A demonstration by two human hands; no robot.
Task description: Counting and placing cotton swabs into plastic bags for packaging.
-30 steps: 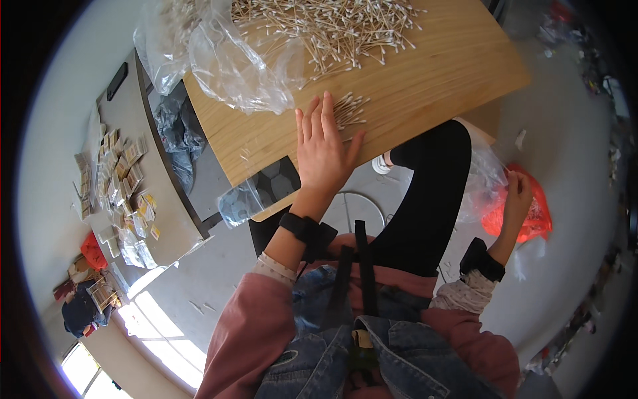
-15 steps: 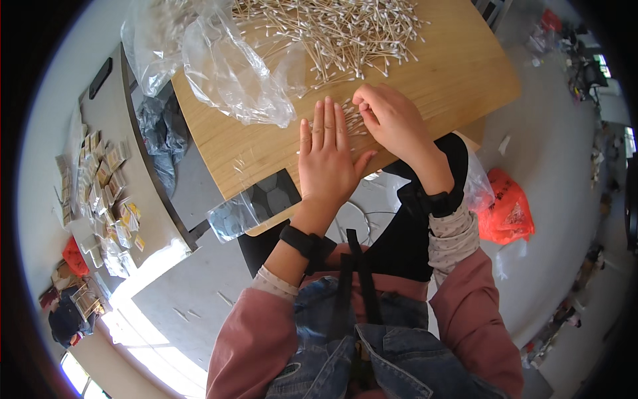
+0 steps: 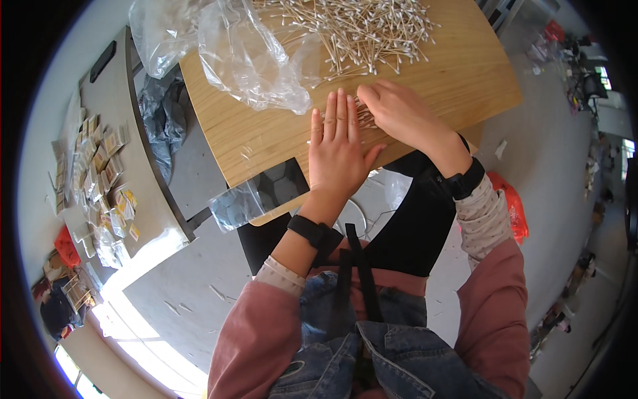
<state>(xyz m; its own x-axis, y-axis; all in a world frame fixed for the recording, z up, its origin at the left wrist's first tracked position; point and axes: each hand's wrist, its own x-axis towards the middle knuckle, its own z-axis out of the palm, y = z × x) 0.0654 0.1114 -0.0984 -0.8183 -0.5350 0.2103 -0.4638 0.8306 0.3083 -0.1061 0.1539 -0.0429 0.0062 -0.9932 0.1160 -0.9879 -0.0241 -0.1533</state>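
My left hand [image 3: 337, 153] lies flat, palm down, near the front edge of the wooden board, fingers straight and thumb out to the side. Between it and my right hand is a small group of cotton swabs [image 3: 364, 118], partly covered by both hands. My right hand [image 3: 404, 114] is closed, its fingers curled down at the right side of these swabs. Its fingertips are hidden, so what they grip cannot be made out. Beyond the hands spreads a large loose pile of cotton swabs [image 3: 372, 33] with white tips.
Clear plastic bags [image 3: 249, 70] lie on the board's [image 3: 465, 86] far left. A clear-and-dark printed plastic packet [image 3: 266, 193] hangs over its near left edge. To the left, a grey table [image 3: 156, 226] holds many small packs [image 3: 100, 166] and a black phone [image 3: 103, 61]. A red bag [image 3: 515, 209] sits right.
The view has shifted slightly. My right hand has turned and lowered its fingers onto the swabs, its forearm moving outward to the right. My left hand stays flat beside them.
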